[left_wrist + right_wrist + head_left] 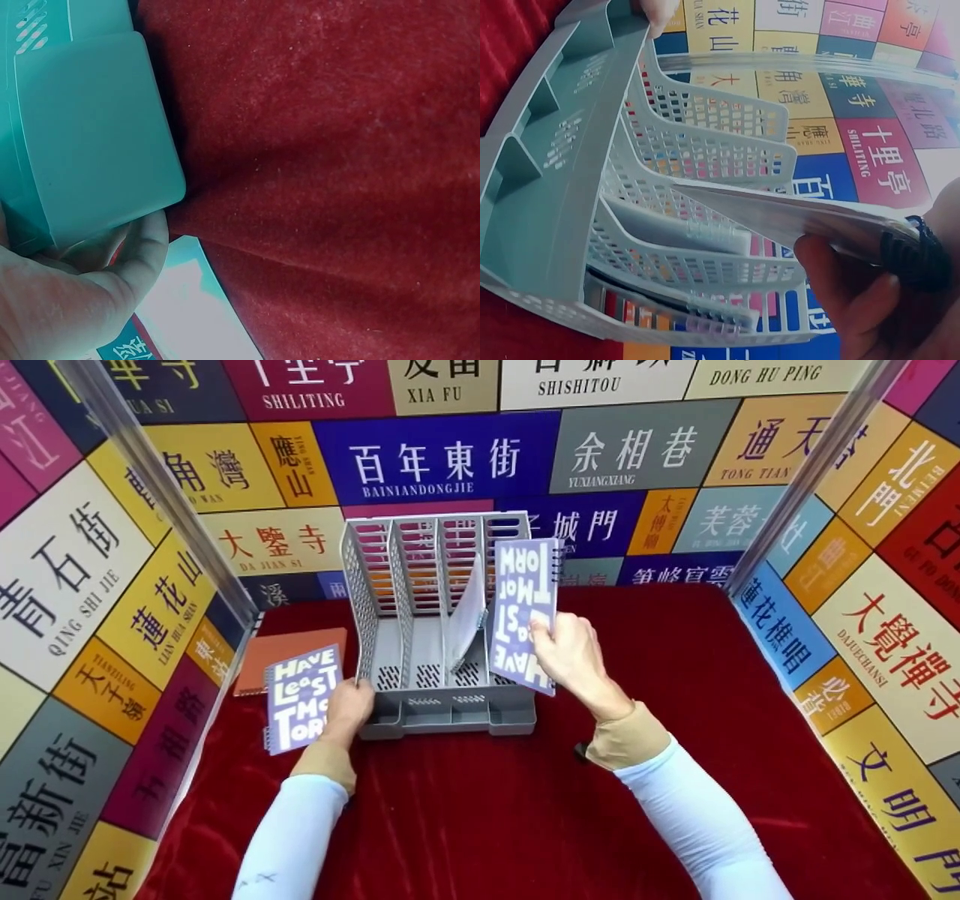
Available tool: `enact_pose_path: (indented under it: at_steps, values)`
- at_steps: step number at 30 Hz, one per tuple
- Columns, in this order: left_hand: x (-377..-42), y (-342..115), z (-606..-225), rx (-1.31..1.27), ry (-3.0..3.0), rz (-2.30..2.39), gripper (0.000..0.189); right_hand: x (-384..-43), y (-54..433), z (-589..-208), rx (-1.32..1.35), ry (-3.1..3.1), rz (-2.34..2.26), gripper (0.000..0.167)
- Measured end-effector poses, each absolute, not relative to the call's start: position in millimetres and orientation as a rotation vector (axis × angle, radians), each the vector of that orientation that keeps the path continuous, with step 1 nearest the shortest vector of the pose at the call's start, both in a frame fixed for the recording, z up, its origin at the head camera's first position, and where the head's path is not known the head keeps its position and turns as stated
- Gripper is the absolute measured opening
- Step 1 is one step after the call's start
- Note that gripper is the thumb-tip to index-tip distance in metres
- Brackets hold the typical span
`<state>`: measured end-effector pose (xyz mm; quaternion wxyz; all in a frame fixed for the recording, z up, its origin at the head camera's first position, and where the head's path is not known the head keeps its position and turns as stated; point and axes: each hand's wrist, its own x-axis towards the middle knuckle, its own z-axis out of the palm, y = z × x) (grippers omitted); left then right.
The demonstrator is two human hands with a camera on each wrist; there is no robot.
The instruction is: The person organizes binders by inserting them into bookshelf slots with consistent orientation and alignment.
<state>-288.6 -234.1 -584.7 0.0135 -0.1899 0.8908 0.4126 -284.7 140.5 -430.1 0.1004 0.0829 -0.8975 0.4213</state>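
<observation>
A grey file rack [450, 709] with upright perforated dividers stands on red cloth. My left hand [351, 706] grips its front left corner; in the left wrist view the thumb [142, 259] lies against that corner, the other fingers mostly hidden. My right hand [574, 660] holds a purple spiral notebook [517, 607] upright, its white lettering upside down, over the rack's right part. In the right wrist view, the held notebook [780, 214] tilts above the dividers. A pale notebook [469, 615] leans in a compartment. Another notebook [667, 292] stands in the outermost right compartment.
Left of the rack lie a second purple lettered notebook [300, 705] and an orange-brown notebook [292, 649], partly overlapped. Colourful panels with Chinese lettering [442, 457] wall in the back and sides. A small dark object [580, 751] shows by the right wrist.
</observation>
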Motion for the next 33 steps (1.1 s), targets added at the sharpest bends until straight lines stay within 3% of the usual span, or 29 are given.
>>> enact_pose_path:
  at_steps: [29, 33]
  values:
    - [-288.6, -233.8, -582.2, -0.592, 2.767, 1.286, 0.054, -285.3, 91.1, -456.6, 0.254, -2.716, 1.253, 0.037]
    - [-294.3, -240.2, -595.3, -0.569, 2.777, 1.32, 0.057, -286.6, 85.4, -461.7, 0.261, -2.719, 1.216, 0.034]
